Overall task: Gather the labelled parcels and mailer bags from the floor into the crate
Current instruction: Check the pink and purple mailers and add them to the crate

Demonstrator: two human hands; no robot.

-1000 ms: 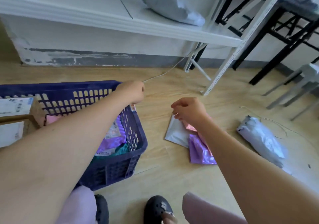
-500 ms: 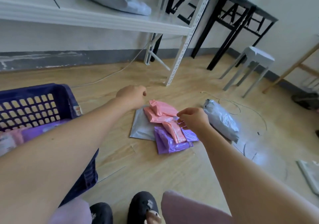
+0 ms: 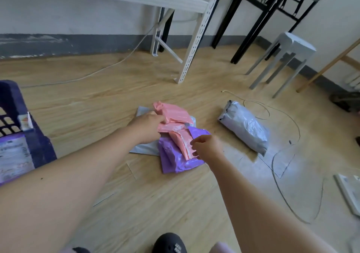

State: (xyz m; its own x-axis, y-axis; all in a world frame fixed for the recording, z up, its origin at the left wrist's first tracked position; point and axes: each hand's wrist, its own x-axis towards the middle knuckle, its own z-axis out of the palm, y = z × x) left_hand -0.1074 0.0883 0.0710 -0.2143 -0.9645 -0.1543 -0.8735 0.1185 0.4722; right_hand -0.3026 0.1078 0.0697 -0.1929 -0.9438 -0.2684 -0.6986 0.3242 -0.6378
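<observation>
We are pressing our left hand (image 3: 147, 126) on the pink bags (image 3: 173, 116) while our right hand (image 3: 206, 148) is pinching a pink bag lying over the purple bag (image 3: 175, 155) on the floor (image 3: 97, 106)

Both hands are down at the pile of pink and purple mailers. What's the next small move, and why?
Probably close both hands on the pile and lift it as one. The left hand already lies on the pink plastic mailer bags and the right hand pinches at them over the purple plastic mailer bag. The dark blue plastic crate waits to the left.
</observation>
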